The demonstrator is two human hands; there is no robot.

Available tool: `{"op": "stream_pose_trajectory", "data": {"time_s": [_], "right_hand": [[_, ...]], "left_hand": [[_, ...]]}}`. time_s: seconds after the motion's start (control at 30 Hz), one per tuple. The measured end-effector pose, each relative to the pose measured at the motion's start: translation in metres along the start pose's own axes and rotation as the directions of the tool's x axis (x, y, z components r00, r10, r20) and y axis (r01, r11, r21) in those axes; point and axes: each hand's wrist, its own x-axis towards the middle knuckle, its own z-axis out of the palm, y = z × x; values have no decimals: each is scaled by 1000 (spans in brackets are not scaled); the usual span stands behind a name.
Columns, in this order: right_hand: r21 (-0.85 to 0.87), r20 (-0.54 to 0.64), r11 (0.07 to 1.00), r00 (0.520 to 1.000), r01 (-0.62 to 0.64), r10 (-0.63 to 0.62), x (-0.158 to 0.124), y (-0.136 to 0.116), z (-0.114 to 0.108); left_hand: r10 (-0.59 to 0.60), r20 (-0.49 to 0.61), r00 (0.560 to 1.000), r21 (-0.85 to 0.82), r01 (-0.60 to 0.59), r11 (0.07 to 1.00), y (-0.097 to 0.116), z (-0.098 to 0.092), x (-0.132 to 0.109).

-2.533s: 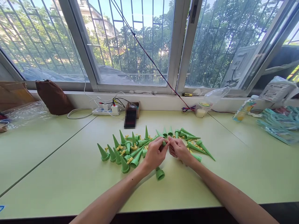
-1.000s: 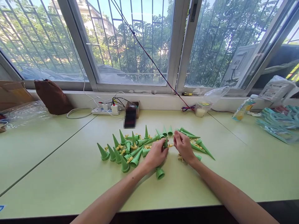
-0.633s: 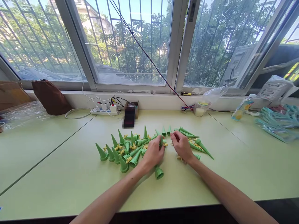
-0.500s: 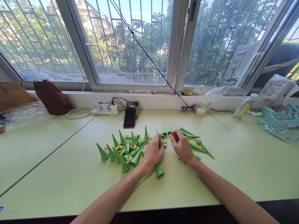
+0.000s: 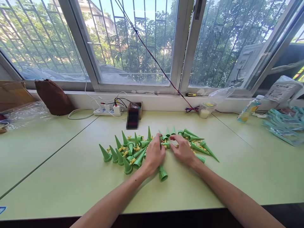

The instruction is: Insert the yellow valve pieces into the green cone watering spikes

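My left hand [image 5: 154, 154] is closed around a green watering spike [image 5: 160, 141], part of which shows between the fingers. My right hand [image 5: 183, 151] is to its right, thumb and fingers apart, close to a green spike piece [image 5: 166, 145] lying between the hands. Left of my hands spreads a group of green cone-shaped spikes [image 5: 104, 154], some upright and some on their sides, with small yellow valves [image 5: 132, 161] among them. One spike [image 5: 163, 174] lies below my left wrist, its wide end towards me. More long spikes [image 5: 210, 152] lie right of my right hand.
Along the window sill stand a brown bag [image 5: 53, 97], a power strip [image 5: 101, 112] with cables, a small box [image 5: 138, 109] and a lidded jar [image 5: 205, 110]. A bottle [image 5: 250, 109] and bagged teal items [image 5: 287, 123] sit on the right of the table [image 5: 59, 177].
My right hand has shifted slightly left and its fingers have spread apart, uncovering an upright spike behind it. My left hand keeps its hold with little movement.
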Motion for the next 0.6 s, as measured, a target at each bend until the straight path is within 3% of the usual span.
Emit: {"op": "stream_pose_trajectory", "data": {"time_s": [0.23, 0.4, 0.6], "right_hand": [[-40, 101, 999, 995, 20, -16, -1, 2, 1], [-70, 64, 997, 998, 22, -18, 0, 1, 1], [-285, 7, 957, 999, 48, -48, 5, 5, -5]], "left_hand": [[12, -58, 998, 14, -12, 1000, -1, 1, 0], [-6, -186, 982, -72, -7, 997, 7, -1, -3], [119, -397, 910, -232, -225, 946, 23, -6, -10]]}}
